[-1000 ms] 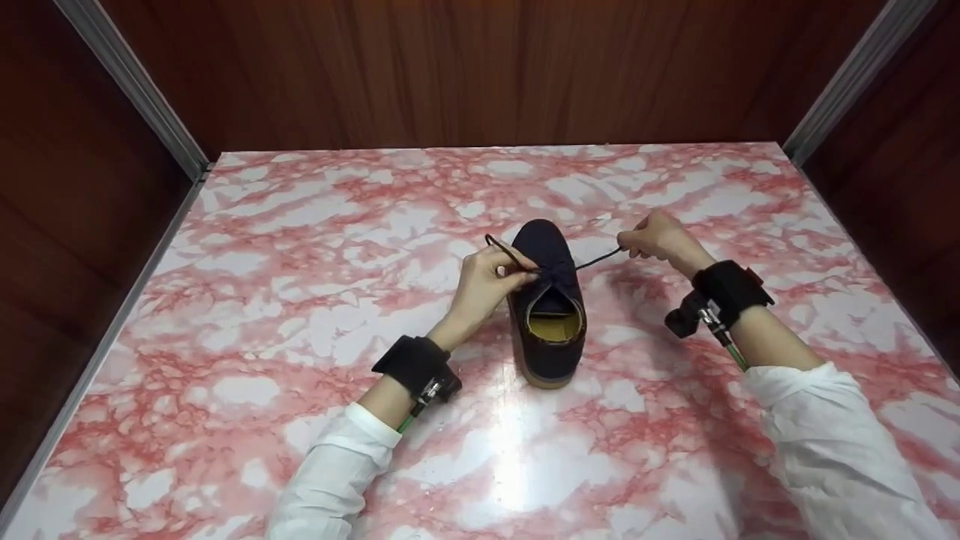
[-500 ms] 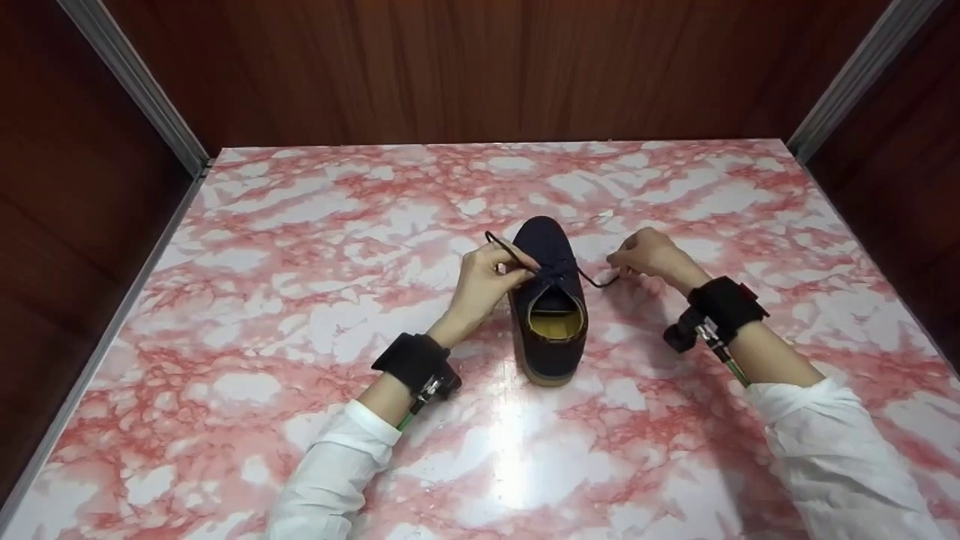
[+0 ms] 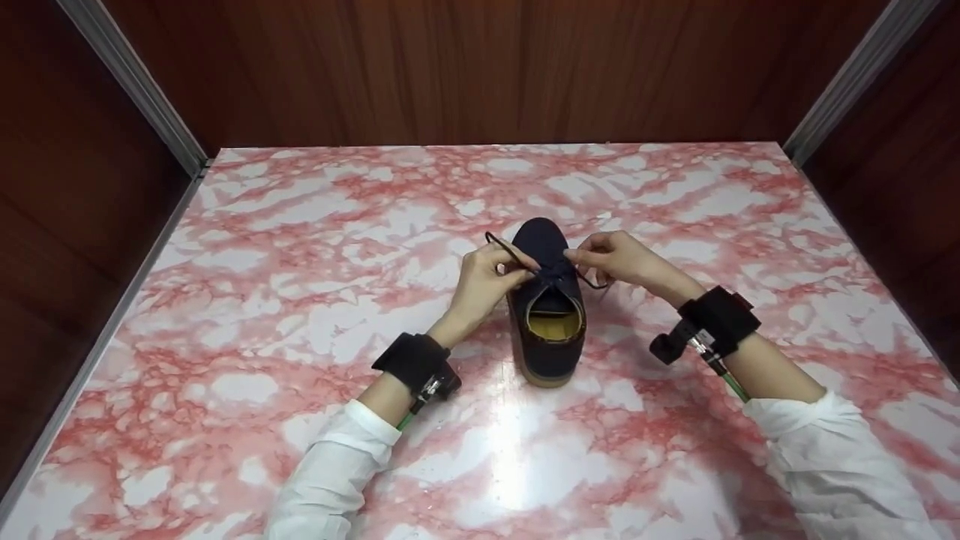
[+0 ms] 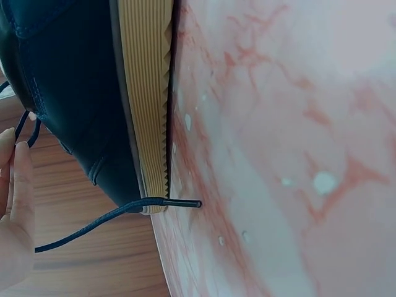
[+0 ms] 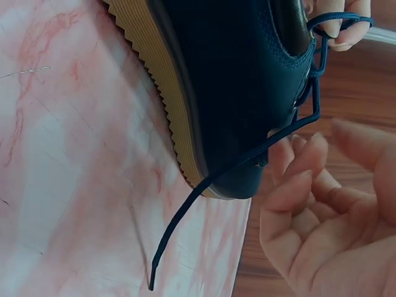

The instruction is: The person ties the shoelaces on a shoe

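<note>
A dark navy lace-up shoe (image 3: 553, 364) with a tan ridged sole (image 4: 147, 86) stands upright, its toe facing away from me. At the lacing my left hand (image 3: 484, 283) pinches a lace loop (image 5: 346, 17) between thumb and fingers. One lace end (image 4: 102, 219) arches out past that hand, its tip pointing at the table. On the shoe's right side my right hand (image 3: 621, 259) is close to the lacing, thumb and fingertips apart in the right wrist view. The other lace end (image 5: 179, 213) trails free beside those fingers, its tip hanging down.
The table (image 3: 300, 420) has a pink and white marbled top. Dark wood panels (image 3: 480, 67) enclose its back and sides, with metal posts (image 3: 131, 82) at the corners. Each wrist wears a black strap (image 3: 718, 321) with a small camera and cable.
My right hand has let the right lace end go and moved left to the lacing. That taut lace now hangs slack. My left hand stays where it was.
</note>
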A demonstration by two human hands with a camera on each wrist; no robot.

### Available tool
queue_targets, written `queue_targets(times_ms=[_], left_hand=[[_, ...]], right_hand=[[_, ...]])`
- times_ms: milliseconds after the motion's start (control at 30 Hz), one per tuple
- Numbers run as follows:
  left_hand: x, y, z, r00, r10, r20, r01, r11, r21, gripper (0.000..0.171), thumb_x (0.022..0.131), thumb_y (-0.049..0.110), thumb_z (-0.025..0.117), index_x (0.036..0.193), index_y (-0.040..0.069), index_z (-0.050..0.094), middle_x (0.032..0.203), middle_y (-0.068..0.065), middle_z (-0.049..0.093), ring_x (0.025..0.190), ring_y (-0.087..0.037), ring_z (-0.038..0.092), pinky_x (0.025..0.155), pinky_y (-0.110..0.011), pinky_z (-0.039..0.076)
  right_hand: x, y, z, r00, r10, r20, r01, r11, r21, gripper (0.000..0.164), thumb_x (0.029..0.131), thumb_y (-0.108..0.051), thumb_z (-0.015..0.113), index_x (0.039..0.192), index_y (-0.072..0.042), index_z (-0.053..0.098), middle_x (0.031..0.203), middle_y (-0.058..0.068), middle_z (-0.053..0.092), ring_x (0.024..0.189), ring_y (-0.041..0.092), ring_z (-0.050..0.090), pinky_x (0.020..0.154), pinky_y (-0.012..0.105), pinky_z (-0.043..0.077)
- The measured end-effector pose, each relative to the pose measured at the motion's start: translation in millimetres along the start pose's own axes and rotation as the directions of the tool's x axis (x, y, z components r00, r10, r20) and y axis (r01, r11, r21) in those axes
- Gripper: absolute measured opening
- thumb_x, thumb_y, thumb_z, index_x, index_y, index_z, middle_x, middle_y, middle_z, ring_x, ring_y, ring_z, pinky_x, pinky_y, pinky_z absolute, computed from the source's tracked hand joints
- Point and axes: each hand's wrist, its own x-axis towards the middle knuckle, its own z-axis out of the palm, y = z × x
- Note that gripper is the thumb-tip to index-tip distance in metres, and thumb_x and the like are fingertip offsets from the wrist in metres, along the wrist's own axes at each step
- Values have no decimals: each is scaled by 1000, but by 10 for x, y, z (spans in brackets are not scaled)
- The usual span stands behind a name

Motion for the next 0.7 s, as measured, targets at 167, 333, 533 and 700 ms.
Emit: queue_targets(times_ms=[167,333,533,700], left_hand=[[-6,19,5,1000,-20,2,20,1000,9,12,54,32,59,64,34,54,67,16,47,49,2,39,37,-14,33],[0,29,9,1000,-21,3,21,1000,-15,12,54,32,59,66,32,55,68,15,46,47,1,41,36,-13,34],[-2,-11,13,1000,-19,7,20,998,-53,13,55,31,58,68,32,56,70,14,47,46,1,42,36,-13,34],[-7,-19,-3,998,-55,40,60,988,-144,16,54,26,60,70,26,58,72,9,48,50,-4,45,38,-16,36]], right_hand=[[-11,1,36,998,-61,20,62,998,-15,33,62,-32,54,78,-5,47,62,16,47,40,16,37,37,28,32],[-20,28,-6,988,-151,12,152,984,-97,24,62,-30,54,75,-10,53,60,11,50,45,10,36,39,22,28],[-89,63,-127,983,-182,-10,178,970,-166,19,63,-29,53,72,-14,59,68,5,54,56,13,43,48,27,33],[-153,127,-230,986,-158,-59,148,978,-148,20,64,-29,53,72,-11,58,68,5,53,54,12,43,45,25,34]])
